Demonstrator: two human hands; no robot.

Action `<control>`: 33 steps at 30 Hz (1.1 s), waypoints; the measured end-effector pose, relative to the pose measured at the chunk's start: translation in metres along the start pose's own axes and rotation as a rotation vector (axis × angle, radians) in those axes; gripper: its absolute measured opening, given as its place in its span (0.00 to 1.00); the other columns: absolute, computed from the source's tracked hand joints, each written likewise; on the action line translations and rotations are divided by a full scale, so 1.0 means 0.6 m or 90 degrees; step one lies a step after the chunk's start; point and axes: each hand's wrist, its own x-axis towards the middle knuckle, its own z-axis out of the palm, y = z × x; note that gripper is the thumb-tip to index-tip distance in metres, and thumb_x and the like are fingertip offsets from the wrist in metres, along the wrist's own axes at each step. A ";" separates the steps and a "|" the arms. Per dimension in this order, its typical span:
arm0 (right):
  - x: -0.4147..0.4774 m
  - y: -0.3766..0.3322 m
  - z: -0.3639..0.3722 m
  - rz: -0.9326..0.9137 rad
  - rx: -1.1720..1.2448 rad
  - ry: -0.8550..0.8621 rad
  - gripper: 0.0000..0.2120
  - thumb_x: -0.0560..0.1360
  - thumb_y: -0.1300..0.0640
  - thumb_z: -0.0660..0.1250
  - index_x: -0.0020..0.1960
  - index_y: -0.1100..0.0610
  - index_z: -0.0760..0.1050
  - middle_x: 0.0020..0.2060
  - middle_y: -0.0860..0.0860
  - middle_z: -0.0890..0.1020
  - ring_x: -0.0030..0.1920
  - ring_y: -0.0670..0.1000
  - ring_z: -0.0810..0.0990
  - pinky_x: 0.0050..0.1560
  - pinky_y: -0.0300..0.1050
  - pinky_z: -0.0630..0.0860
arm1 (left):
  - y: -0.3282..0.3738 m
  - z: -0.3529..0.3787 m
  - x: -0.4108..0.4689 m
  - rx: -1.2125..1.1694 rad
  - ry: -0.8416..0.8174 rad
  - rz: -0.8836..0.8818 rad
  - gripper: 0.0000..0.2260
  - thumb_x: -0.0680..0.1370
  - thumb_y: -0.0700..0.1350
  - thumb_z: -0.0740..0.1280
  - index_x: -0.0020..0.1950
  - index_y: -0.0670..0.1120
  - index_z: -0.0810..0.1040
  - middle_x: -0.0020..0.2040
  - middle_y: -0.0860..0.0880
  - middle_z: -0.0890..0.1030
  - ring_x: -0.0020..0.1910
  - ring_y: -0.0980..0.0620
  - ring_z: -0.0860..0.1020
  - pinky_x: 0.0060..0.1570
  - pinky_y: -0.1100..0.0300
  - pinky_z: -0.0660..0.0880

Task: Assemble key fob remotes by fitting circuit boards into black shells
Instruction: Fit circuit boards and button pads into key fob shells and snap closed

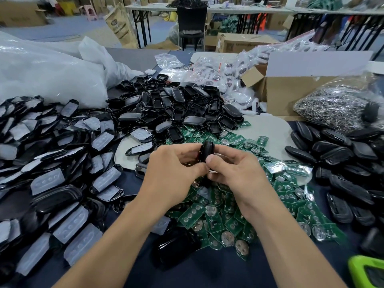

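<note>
A black key fob shell (206,151) stands on edge between both hands, above a heap of green circuit boards (220,206). My left hand (174,171) grips its left side with curled fingers and thumb. My right hand (234,169) pinches its right side, thumb on the near edge. The shell's lower half is hidden behind my fingers, and I cannot see whether a board sits inside. A pile of empty black shells (178,107) lies behind the boards.
Black shell halves with grey rubber button pads (52,163) cover the left of the table. Closed black fobs (342,161) are heaped at the right. A bag of metal rings (336,104), a cardboard box (291,88) and white plastic bags (52,71) stand behind. A green object (365,271) lies bottom right.
</note>
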 end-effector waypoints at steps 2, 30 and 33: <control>0.000 -0.003 -0.006 0.015 0.027 0.013 0.09 0.75 0.64 0.76 0.49 0.51 0.89 0.42 0.52 0.88 0.41 0.49 0.84 0.46 0.42 0.81 | 0.000 -0.003 0.003 -0.045 -0.030 -0.014 0.18 0.72 0.42 0.81 0.57 0.60 0.87 0.49 0.61 0.88 0.51 0.65 0.85 0.59 0.61 0.80; -0.004 -0.006 0.001 -0.087 -0.081 0.040 0.10 0.70 0.59 0.77 0.50 0.48 0.87 0.45 0.50 0.89 0.49 0.53 0.88 0.56 0.57 0.85 | 0.028 -0.008 -0.008 0.192 -0.047 0.091 0.18 0.79 0.47 0.71 0.66 0.66 0.80 0.51 0.66 0.86 0.49 0.69 0.82 0.46 0.74 0.75; -0.004 -0.011 -0.005 -0.050 -0.042 0.017 0.10 0.73 0.64 0.78 0.49 0.50 0.88 0.45 0.53 0.89 0.49 0.56 0.88 0.58 0.60 0.84 | 0.022 -0.022 0.004 0.052 -0.024 0.023 0.20 0.79 0.45 0.72 0.66 0.66 0.80 0.60 0.66 0.84 0.59 0.72 0.78 0.60 0.69 0.75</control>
